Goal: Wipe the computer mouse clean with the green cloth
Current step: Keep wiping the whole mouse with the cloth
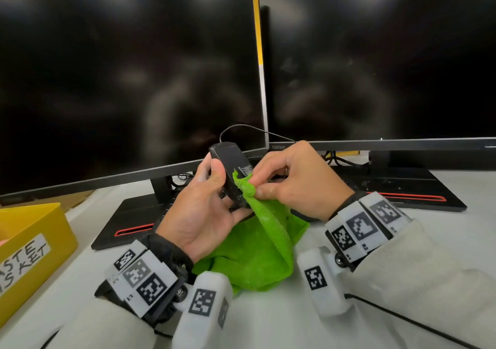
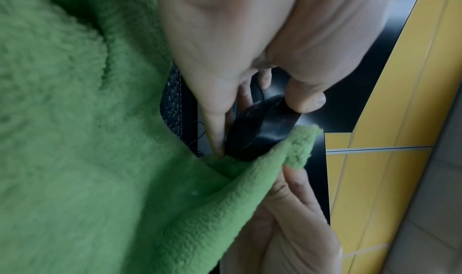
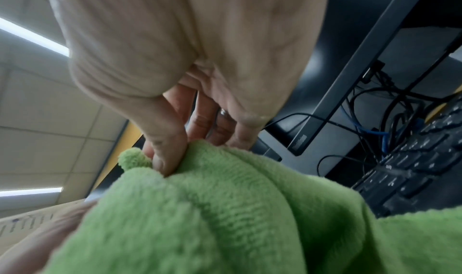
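My left hand (image 1: 212, 187) grips a black wired computer mouse (image 1: 230, 166) and holds it raised above the desk, underside turned toward me. In the left wrist view the mouse (image 2: 260, 128) sits between thumb and fingers (image 2: 306, 100). My right hand (image 1: 268, 184) pinches a corner of the green cloth (image 1: 257, 246) between thumb and forefinger and presses it against the mouse's lower right edge. The rest of the cloth hangs down and lies bunched on the desk. In the right wrist view the thumb (image 3: 165, 159) pinches the cloth (image 3: 225, 209); the mouse is hidden there.
Two dark monitors (image 1: 128, 80) (image 1: 381, 58) stand close behind on black bases with red stripes (image 1: 134, 231). The mouse cable (image 1: 241, 128) loops up behind the mouse. A yellow waste basket (image 1: 29, 244) sits at the left. A black keyboard (image 3: 420, 167) lies under the right monitor.
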